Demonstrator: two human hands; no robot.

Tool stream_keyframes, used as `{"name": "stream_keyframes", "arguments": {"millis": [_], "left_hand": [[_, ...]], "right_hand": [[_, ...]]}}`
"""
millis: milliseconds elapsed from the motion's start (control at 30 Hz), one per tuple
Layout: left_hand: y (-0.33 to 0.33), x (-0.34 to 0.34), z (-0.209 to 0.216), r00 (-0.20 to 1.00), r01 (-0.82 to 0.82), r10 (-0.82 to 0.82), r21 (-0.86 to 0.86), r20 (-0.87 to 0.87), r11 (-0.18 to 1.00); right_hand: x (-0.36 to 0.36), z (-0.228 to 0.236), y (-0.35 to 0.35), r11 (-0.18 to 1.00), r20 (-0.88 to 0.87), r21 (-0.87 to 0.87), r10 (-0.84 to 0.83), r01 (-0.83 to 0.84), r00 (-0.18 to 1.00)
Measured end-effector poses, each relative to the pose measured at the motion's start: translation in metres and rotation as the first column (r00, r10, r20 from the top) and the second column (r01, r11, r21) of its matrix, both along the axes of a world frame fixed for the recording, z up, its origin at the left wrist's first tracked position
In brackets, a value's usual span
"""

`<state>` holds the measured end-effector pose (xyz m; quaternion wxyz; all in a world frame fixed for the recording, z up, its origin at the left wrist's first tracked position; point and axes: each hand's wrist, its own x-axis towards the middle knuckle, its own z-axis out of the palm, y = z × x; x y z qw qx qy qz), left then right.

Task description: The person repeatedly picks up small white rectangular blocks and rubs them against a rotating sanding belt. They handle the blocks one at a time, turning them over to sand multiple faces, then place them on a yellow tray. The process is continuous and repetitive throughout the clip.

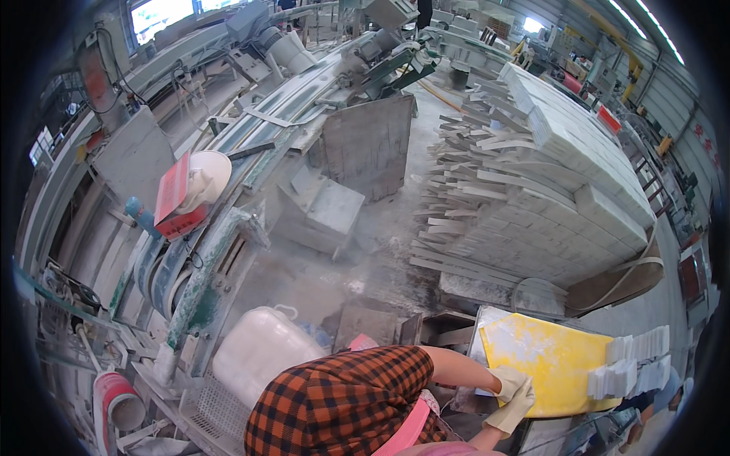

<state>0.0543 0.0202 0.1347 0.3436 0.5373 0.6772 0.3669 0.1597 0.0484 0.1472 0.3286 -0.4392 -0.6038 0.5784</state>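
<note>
My left hand (pixel 511 382) and my right hand (pixel 507 417) both wear pale cream work gloves. They meet in front of me, one overlapping the other, at the near left edge of a yellow board (pixel 536 365). The overlap hides most of the fingers, and I cannot make out anything held between them. White dust smears the board's top. Stacks of thin white strips (pixel 637 348) stand on its right part, apart from my hands. My left arm has an orange and black plaid sleeve (pixel 342 391).
Another person's hand and blue sleeve (pixel 664 395) show past the strips. A large stack of white slabs (pixel 547 220) stands ahead, with loose strips jutting from its left side. A white plastic jug (pixel 266 351) lies left of me, near a dusty machine rail (pixel 201 304) and red box (pixel 173 190).
</note>
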Motion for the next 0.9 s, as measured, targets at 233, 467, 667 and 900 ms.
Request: {"name": "stream_keyframes", "arguments": {"millis": [233, 467, 667, 900], "left_hand": [[0.008, 0.001, -0.012, 0.997, 0.061, -0.061, 0.005, -0.042, 0.998], [0.001, 0.001, -0.005, 0.976, 0.147, -0.132, 0.079, -0.175, 0.986], [-0.008, -0.010, 0.019, 0.971, 0.151, -0.169, -0.114, -0.171, 0.982], [-0.010, -0.009, 0.015, 0.992, 0.063, -0.074, -0.114, -0.100, 0.992]], "right_hand": [[0.001, 0.011, -0.006, 0.996, 0.147, 0.084, -0.005, -0.007, 0.989], [0.000, 0.004, -0.017, 0.987, -0.155, -0.144, -0.101, 0.078, 0.983], [0.033, -0.011, -0.027, 0.964, -0.142, -0.008, -0.264, 0.266, 0.954], [0.194, -0.072, -0.098, 0.671, 0.226, 0.429, -0.728, 0.604, 0.648]]}}
